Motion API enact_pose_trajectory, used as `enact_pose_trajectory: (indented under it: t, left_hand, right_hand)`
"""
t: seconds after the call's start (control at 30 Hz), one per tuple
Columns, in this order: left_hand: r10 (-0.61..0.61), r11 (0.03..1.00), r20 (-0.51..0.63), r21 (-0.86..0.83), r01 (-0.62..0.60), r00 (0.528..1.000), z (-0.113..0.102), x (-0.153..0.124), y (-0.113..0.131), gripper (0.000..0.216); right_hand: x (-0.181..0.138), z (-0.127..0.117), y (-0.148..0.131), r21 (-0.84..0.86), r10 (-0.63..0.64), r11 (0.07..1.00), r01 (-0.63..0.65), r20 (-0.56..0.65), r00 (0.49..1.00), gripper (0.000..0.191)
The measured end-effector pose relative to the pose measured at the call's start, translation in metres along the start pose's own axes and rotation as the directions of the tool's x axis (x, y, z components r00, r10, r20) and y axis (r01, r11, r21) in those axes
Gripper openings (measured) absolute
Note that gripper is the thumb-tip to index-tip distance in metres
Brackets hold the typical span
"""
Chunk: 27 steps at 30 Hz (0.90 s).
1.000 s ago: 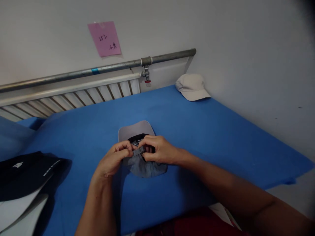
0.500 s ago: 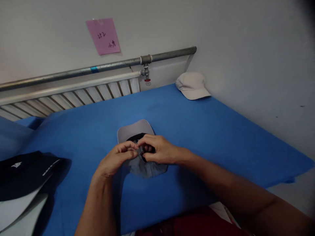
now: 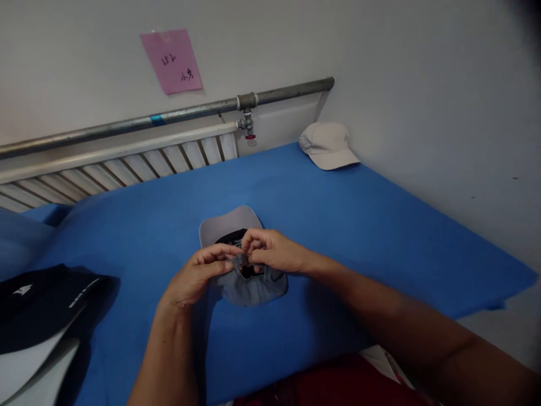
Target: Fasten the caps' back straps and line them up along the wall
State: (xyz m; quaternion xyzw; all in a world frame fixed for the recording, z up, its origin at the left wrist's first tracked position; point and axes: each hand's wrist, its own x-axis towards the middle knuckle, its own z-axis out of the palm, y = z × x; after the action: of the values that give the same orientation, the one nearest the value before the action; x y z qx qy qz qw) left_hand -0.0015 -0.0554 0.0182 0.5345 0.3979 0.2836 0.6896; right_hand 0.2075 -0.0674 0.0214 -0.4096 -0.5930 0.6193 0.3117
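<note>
Showing at the near edge of the counter (image 3: 152, 237) is a red garment (image 3: 329, 386). At near left, a dark cap (image 3: 38, 307) is placed above pale brims (image 3: 31, 369); a white emblem is carried on its front and white lettering along its brim, neither of which can be read with certainty. Near the middle of the counter, the grey cap (image 3: 253, 291) is positioned with its brim directed away and its rear opening exposed. Its strap (image 3: 240, 260) is pinched between thumb and fingers by the left grip (image 3: 196, 276). The right grip (image 3: 273, 251) is bent with its fingertips at the strap's right end; whether the strap is clamped there cannot be told. Strap handling is judged to be under way and unfinished: the strap is in hand, but no fastened state can be confirmed. An inner label is partly visible, its print too small to be read. In the far corner, a beige cap (image 3: 327, 146) is set beside the wall, with no marking seen. Beyond the counter, a radiator (image 3: 127, 169) and a metal pipe (image 3: 194, 110) are mounted. Above these, a pink note (image 3: 172, 65) is fixed, apparently handwritten "252", with two characters below, the first resembling 小.
</note>
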Motion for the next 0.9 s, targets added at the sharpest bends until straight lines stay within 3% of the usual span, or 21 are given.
enact_pose_trajectory:
  t: [0.2,0.47,0.63,0.8,0.9]
  left_hand:
    - [0.042,0.999,-0.004,-0.025,-0.042,0.999,0.003,0.0,0.003,0.022]
    - [-0.009,1.0,-0.047,-0.006,0.008,0.999,0.001,-0.002,0.004,0.023]
    - [-0.046,0.992,-0.014,0.115,0.047,0.999,0.001,-0.003,0.004,0.021]
    - [-0.051,0.988,0.068,0.148,0.041,0.996,0.008,-0.004,0.006,0.021]
    - [0.0,0.993,0.057,0.12,-0.007,0.998,0.008,-0.005,0.006,0.021]
  right_hand:
    - [0.001,0.0,-0.002,-0.03,-0.003,1.0,0.001,-0.061,0.998,0.011]
    - [-0.001,-0.004,-0.006,-0.016,-0.036,0.999,0.034,-0.159,0.987,0.011]
    - [-0.006,-0.005,-0.012,-0.038,-0.074,0.997,0.07,-0.111,0.991,0.011]
    - [-0.006,-0.002,-0.011,0.118,-0.144,0.981,0.155,-0.094,0.985,0.008]
    - [-0.007,-0.001,-0.011,0.17,-0.18,0.965,0.197,-0.112,0.977,0.007]
